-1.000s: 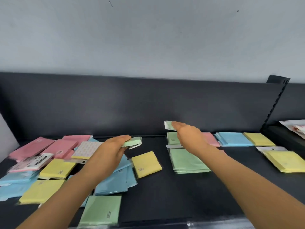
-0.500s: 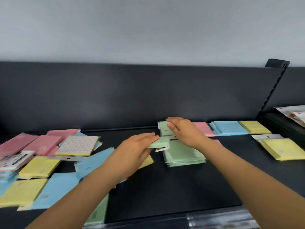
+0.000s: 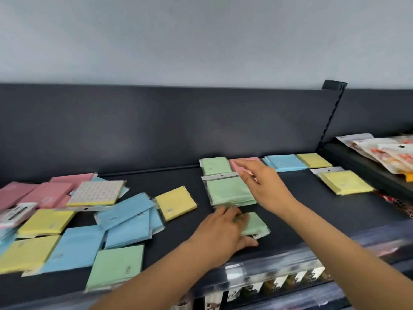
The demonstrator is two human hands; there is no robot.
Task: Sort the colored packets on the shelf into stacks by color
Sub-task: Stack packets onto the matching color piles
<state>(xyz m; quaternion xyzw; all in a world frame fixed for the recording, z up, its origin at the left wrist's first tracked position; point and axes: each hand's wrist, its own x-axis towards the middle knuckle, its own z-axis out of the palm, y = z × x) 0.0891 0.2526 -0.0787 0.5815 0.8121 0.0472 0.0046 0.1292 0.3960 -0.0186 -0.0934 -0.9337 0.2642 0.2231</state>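
left hand [image 3: 223, 231]: now lower, grips green packet [image 3: 257, 224] near shelf [image 3: 169, 177] front edge, just before green stack [image 3: 228, 191]
right hand [image 3: 266, 186]: lifted off stack, fingers spread, empty

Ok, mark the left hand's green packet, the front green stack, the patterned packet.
green packet [image 3: 257, 224], head view, bare right half.
front green stack [image 3: 225, 191], head view, top packet's middle.
patterned packet [image 3: 96, 192], head view, face centre.

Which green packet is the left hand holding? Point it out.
The green packet gripped by the left hand, just in front of the front green stack; the loose green one lies untouched at the near left.
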